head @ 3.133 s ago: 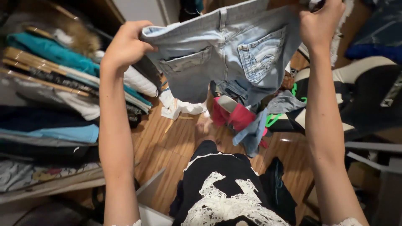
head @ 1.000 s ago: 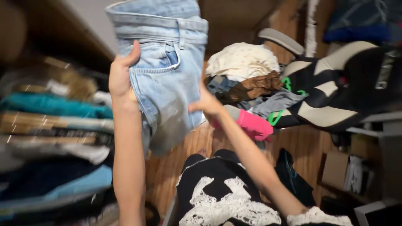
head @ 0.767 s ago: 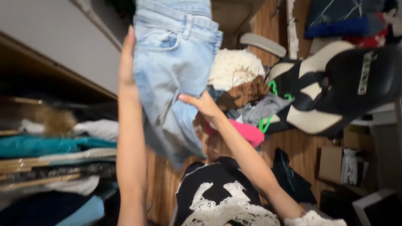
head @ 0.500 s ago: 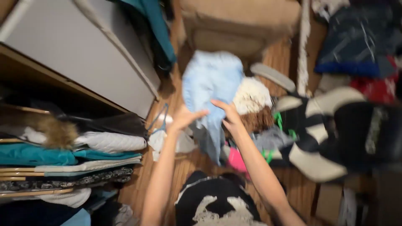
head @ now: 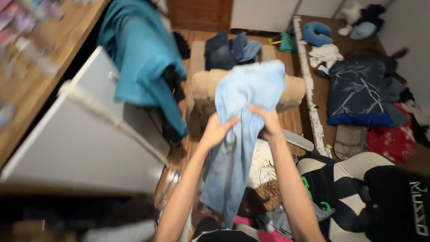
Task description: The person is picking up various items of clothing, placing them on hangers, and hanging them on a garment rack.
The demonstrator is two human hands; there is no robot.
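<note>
Both hands grip a pair of light-blue denim shorts [head: 244, 130] at mid-length, held up at arm's length over the wooden floor [head: 293, 123]. The left hand [head: 218, 130] has its fingers closed round the left edge of the cloth; the right hand [head: 268, 123] is clenched on the right edge, just beside the left, so the garment bunches between them. The upper part rises above the hands in a rounded fold, while the lower part hangs loose, down toward the heap of mixed clothes [head: 268, 188] at the person's feet.

Compared with three seconds ago, when the shorts were spread wide by the waistband, one hand at each end, the hands have come together (the garment is now doubled lengthwise and narrow). The view has also swung up and away from the shelves of folded clothes: a beige upholstered seat [head: 293, 92] now lies beyond the shorts, a teal garment [head: 139, 62] hangs over a white panel [head: 89, 143] at left, and a black-and-white chair [head: 354, 197] stands at lower right. Judged from this, the folding is partly done and the shorts have not been set down.
</note>
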